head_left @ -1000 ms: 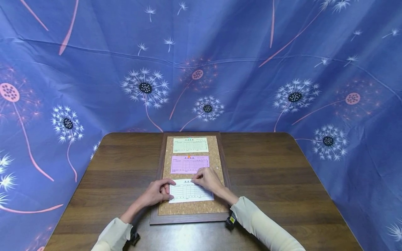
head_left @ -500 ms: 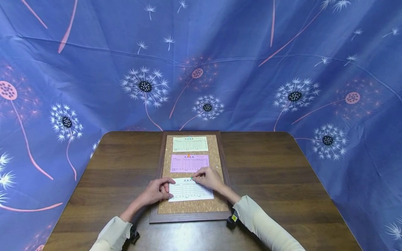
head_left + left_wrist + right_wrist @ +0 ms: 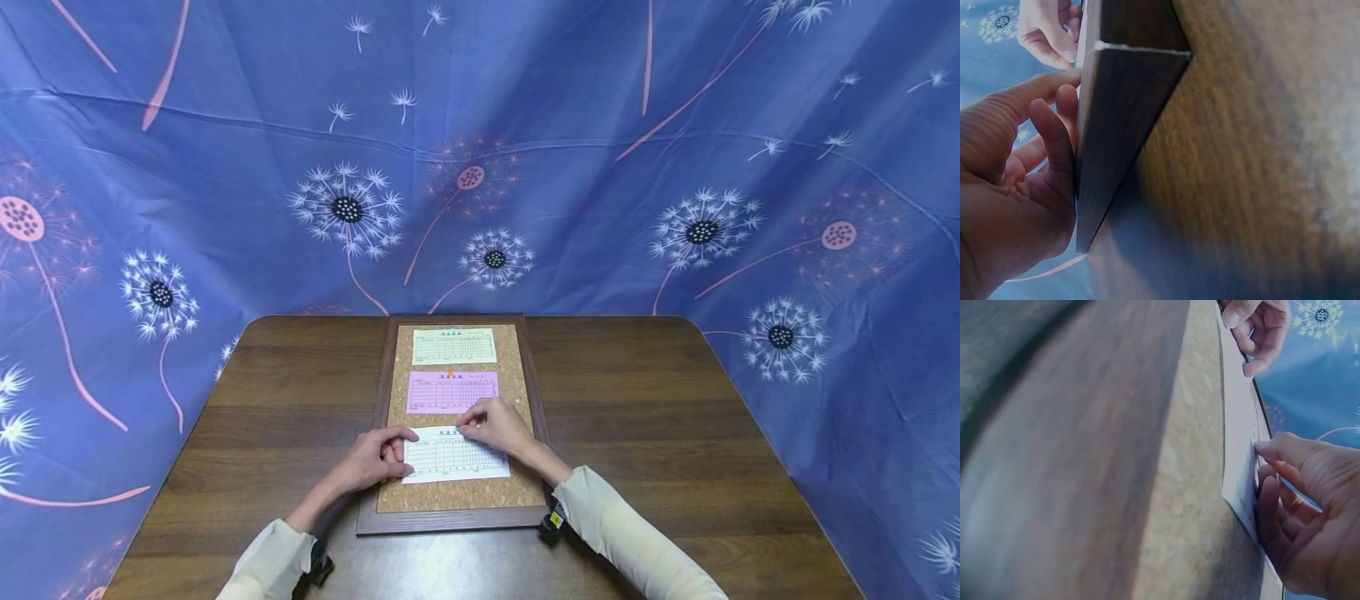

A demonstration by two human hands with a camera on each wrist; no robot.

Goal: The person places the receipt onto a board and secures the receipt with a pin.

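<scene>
A white printed slip [image 3: 453,458] lies on the lower part of a framed cork board [image 3: 427,498]. My left hand [image 3: 369,460] presses the slip's left side, index finger near the top corner and thumb near the bottom one. At the slip's top edge my right hand [image 3: 497,427] pinches a small green push pin [image 3: 1074,64], mostly hidden by the fingertips. Higher on the board are a purple slip [image 3: 452,395] with an orange push pin [image 3: 451,373] and a pale green slip [image 3: 454,348] with a bluish pin [image 3: 452,332] at its top.
The board's brown frame [image 3: 450,522] rests on a dark wooden table [image 3: 637,433]. Behind the table hangs a blue curtain [image 3: 585,192] with dandelion prints. A small pale spot [image 3: 518,401] shows on the cork at the right.
Both hands stay in nearly the same places on the white slip. The green of the pin shows more clearly half a second ago than one second ago; now the fingertips cover most of it.
</scene>
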